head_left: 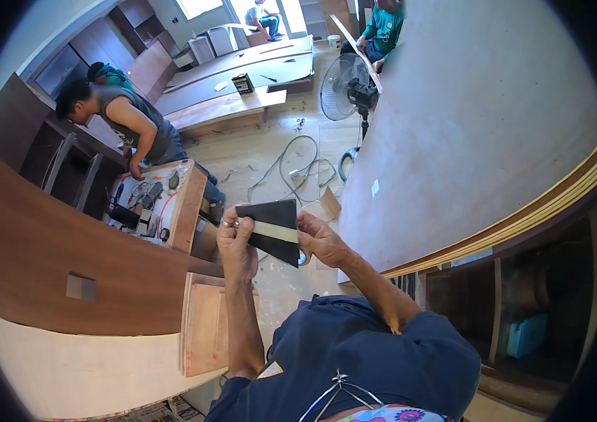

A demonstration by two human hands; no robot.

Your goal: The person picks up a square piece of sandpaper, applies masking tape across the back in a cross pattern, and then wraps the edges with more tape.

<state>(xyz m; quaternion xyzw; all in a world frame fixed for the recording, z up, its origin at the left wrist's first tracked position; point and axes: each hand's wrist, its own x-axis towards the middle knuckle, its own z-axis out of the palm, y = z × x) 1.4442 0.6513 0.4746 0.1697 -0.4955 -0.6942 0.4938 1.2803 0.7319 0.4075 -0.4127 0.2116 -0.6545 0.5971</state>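
In front of my chest I hold a flat black four-sided piece (276,212), wider toward its right edge. A pale strip of tape (274,231) runs across its face. My left hand (236,243) grips the left edge, its thumb pressed on the tape's end. At the right edge my right hand (323,240) is closed around a roll of masking tape (303,257), which shows only in part below the fingers. The strip runs to the fingers of this hand. Some of those fingers are hidden behind the piece.
At left a person (133,119) bends over a workbench (183,204) with tools and cables. A standing fan (354,91) and a loose cable (288,165) are ahead. Large stacked panels (467,126) fill the right. Boards (203,330) stand by my left forearm. Another person (383,32) sits beyond the fan.
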